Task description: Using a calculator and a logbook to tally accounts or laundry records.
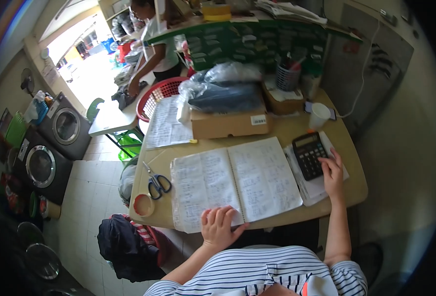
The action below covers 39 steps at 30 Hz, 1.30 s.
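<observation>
A spiral notebook (266, 181) lies spread on the tan table (277, 127), its pages covered in handwriting. My left hand (220, 225) rests on the notebook's near edge beside the spiral, thumb spread, holding nothing. At the right, a black desk calculator (309, 157) sits on a stack of papers (314, 196). My right hand (332, 172) is over the calculator's right side, a fingertip at its keys and the fingers apart. Left of the notebook are scissors with dark blue handles (159, 186) and a roll of tape (144, 205).
A cardboard box (229, 125) with plastic-wrapped dark fabric (225, 98) stands behind the notebook. A white cup (318, 116) and a phone (331, 114) are at the back right. Beyond a red basket (158, 96), a person (164, 55) handles dark cloth. Front-loading machines (40, 166) line the left.
</observation>
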### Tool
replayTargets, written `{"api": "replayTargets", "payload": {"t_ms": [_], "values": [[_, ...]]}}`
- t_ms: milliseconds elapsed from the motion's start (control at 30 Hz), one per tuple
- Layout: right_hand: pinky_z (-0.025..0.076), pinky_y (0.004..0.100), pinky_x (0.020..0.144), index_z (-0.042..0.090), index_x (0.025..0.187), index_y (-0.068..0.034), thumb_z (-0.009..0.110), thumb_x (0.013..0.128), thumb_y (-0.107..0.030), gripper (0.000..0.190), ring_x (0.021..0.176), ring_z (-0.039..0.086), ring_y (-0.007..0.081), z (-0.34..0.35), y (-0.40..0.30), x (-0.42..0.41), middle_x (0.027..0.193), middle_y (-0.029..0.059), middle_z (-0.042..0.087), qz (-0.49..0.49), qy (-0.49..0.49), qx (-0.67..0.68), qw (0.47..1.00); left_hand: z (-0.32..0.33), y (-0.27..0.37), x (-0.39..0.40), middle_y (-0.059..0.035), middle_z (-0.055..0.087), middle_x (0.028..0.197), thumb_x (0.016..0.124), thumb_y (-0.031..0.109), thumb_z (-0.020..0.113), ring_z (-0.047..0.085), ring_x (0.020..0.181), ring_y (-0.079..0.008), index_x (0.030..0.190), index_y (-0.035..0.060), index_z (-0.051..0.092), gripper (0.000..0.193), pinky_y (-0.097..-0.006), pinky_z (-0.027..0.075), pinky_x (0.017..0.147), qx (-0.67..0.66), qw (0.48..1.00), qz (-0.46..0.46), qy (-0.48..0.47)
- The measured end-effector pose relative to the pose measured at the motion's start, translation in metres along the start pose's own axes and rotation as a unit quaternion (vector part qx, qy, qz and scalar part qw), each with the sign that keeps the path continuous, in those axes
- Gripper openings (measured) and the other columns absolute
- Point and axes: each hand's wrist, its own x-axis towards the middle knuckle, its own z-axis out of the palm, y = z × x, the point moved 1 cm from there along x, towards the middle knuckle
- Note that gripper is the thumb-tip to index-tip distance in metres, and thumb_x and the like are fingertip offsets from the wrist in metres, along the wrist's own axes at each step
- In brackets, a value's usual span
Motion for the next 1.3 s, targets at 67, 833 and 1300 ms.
{"api": "replayTargets", "payload": {"t_ms": [67,833,1300], "values": [[0.047,0.0420,0.103,0.071,0.104,0.001,0.066,0.098,-0.008,0.012,0.120,0.059,0.0365,-0.002,0.004,-0.014,0.136,0.0224,0.057,-0.004,0.025,-0.011,1.000,0.000,0.002,-0.004,-0.0009,0.063,0.113,0.080,0.053,0.078,0.058,0.107,-0.0219,0.104,0.0152,0.064,0.047,-0.0441,0.037,0.103,0.005,1.000,0.002,0.003],[0.057,0.0344,0.076,0.073,0.095,0.007,0.066,0.099,-0.013,0.022,0.096,0.071,0.0275,0.000,0.000,-0.006,0.127,0.0179,0.063,-0.009,0.050,-0.133,0.990,0.010,-0.004,0.000,0.0011,0.064,0.112,0.078,0.051,0.082,0.057,0.106,-0.0203,0.104,0.0168,0.066,0.046,-0.0447,0.034,0.105,0.018,0.999,0.000,0.028],[0.056,0.0335,0.074,0.072,0.097,0.006,0.063,0.102,-0.018,0.027,0.095,0.068,0.0242,-0.005,0.003,-0.004,0.122,0.0162,0.062,0.033,0.062,-0.108,0.992,0.019,-0.017,-0.008,0.0074,0.060,0.080,0.073,0.029,0.088,0.056,0.078,-0.0152,0.082,0.0223,0.069,0.022,-0.0363,0.037,0.085,-0.071,0.983,0.090,0.146]]}}
